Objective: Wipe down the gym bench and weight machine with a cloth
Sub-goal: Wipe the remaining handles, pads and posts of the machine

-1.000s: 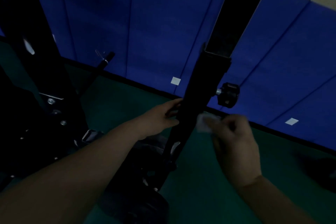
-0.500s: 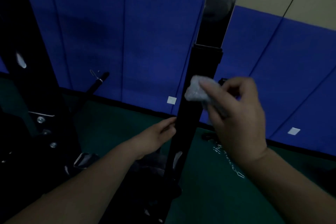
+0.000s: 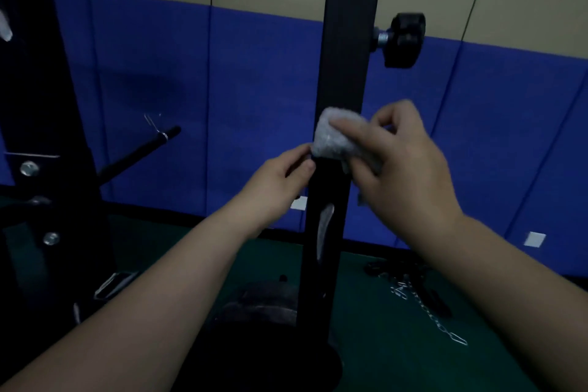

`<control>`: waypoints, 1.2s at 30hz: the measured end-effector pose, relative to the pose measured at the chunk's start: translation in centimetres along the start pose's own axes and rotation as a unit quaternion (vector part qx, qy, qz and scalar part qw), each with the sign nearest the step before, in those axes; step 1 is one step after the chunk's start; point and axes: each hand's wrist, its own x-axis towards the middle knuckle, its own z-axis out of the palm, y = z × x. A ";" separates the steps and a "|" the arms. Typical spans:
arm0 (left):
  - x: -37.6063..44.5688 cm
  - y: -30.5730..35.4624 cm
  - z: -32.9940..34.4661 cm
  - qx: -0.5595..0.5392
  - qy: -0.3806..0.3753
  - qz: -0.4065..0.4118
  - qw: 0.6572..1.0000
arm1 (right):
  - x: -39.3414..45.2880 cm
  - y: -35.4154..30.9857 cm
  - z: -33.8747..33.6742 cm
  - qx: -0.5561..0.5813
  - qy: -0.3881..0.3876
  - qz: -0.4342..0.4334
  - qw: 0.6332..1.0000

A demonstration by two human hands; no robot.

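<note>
From the head camera, the right hand (image 3: pixel 404 165) pinched a bunched pale cloth (image 3: pixel 334 137) between thumb and fingers and pressed it flat against the front face of the black upright post (image 3: pixel 345 57) of the weight machine. The left hand (image 3: pixel 280 178) rested its curled fingertips on the post's left edge, just beneath the cloth, apparently steadying it. The cloth looked soft, light and easily crumpled, so a firm wad in the fingers seemed the sensible hold; loose corners would likely slip on the smooth painted steel. The post itself looked stiff and heavy, unlikely to shift under wiping pressure.

A black adjustment knob (image 3: pixel 404 40) jutted from the post's right side above the cloth, an edge that knuckles could catch on an upward stroke. A thin bar (image 3: pixel 140 153) angled out to the left, well apart. Below, a chain (image 3: pixel 426 312) lay on the green floor (image 3: pixel 397 360) to the right of the post's foot. Open room ran down the post's face and to either side, backed by the blue wall padding (image 3: pixel 254 105)
</note>
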 end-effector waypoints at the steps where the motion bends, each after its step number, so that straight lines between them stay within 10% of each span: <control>1: -0.3 -0.8 0.2 -0.014 -0.006 0.007 1.000 | -1.7 0.0 0.6 0.009 -0.009 0.005 1.000; 9: -5.3 -10.7 1.9 0.044 -0.247 -0.125 0.960 | -1.9 0.4 1.4 0.047 0.095 0.023 0.994; 14: -7.8 -14.7 4.3 0.023 -0.185 -0.151 0.971 | -9.1 0.1 4.3 0.021 -0.076 -0.060 0.995; 20: -9.3 -16.5 5.6 0.016 -0.107 -0.126 0.986 | -4.9 0.1 3.5 0.002 0.057 -0.014 0.998; 26: -10.3 -18.1 6.2 0.073 -0.074 -0.120 0.987 | -18.2 -1.7 6.7 0.027 -0.165 -0.068 0.983; 32: -11.8 -20.8 7.1 0.057 -0.135 -0.154 0.977 | -11.9 -0.5 6.2 0.014 0.021 0.024 0.999; 36: -12.2 -22.1 7.8 0.058 -0.096 -0.165 0.980 | -18.4 -2.3 8.8 0.033 -0.111 -0.026 0.993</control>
